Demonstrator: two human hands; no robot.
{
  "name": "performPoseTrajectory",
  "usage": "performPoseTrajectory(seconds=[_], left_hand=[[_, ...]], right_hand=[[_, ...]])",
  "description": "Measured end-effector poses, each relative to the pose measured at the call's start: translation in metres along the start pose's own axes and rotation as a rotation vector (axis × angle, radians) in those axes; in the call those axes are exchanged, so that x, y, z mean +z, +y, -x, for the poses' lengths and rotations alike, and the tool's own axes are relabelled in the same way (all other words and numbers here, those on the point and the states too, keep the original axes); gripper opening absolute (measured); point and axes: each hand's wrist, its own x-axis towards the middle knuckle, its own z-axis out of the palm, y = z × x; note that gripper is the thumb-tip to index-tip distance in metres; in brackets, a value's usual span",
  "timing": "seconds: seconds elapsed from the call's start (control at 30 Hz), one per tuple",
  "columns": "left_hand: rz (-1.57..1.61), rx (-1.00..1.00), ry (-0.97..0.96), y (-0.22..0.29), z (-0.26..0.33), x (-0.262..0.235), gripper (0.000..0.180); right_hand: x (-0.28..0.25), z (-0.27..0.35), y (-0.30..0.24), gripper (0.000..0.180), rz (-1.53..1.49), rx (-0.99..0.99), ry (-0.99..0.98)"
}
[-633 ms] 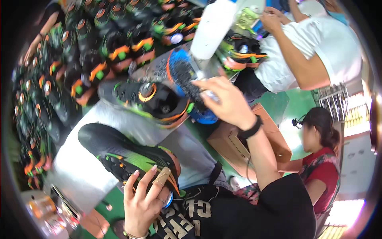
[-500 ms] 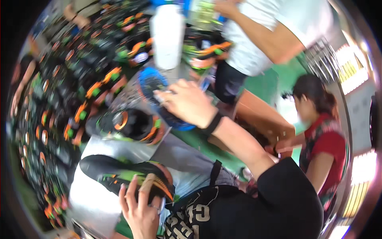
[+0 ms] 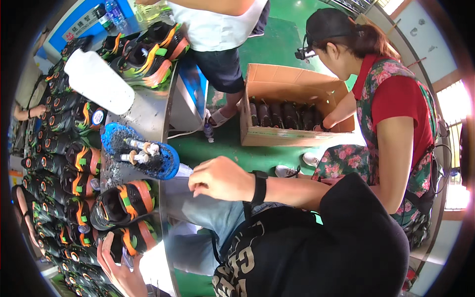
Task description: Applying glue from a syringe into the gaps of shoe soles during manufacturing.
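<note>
At the table's near left, my left hand (image 3: 120, 271) grips a black, orange and green sports shoe (image 3: 136, 241) by its collar and side. A matching shoe (image 3: 123, 204) stands right beyond it. My right hand (image 3: 222, 179), with a black band on the wrist, is in the air off the table edge, its fingers curled in. Whatever it may hold is hidden. Left of and beyond it, a blue shoe-sole-shaped tray (image 3: 168, 162) carries dark crumbs and two short stick-like tools (image 3: 141, 152) with whitish ends.
Rows of similar shoes (image 3: 57, 180) fill the left side. A white plastic container (image 3: 99, 81) lies beyond the tray, near more shoes (image 3: 148, 54). To the right, a co-worker in a red shirt (image 3: 396, 99) reaches into a cardboard box (image 3: 292, 138) on the green floor. Another person (image 3: 213, 29) stands ahead.
My right hand has left the blue tray and come back towards me, its fingers now curled. My left hand stays on a shoe. The view has turned, bringing the cardboard box fully into sight.
</note>
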Motion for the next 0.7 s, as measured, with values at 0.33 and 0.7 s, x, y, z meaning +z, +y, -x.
performPoseTrajectory(seconds=[0.33, 0.7], left_hand=[[-0.292, -0.304, 0.384, 0.053, 0.062, 0.084, 0.063], [0.163, -0.894, 0.589, -0.066, 0.151, 0.128, 0.042]], right_hand=[[0.076, 0.017, 0.006, 0.007, -0.183, -0.156, -0.435], [0.105, -0.038, 0.073, 0.023, -0.586, 0.311, -1.283]])
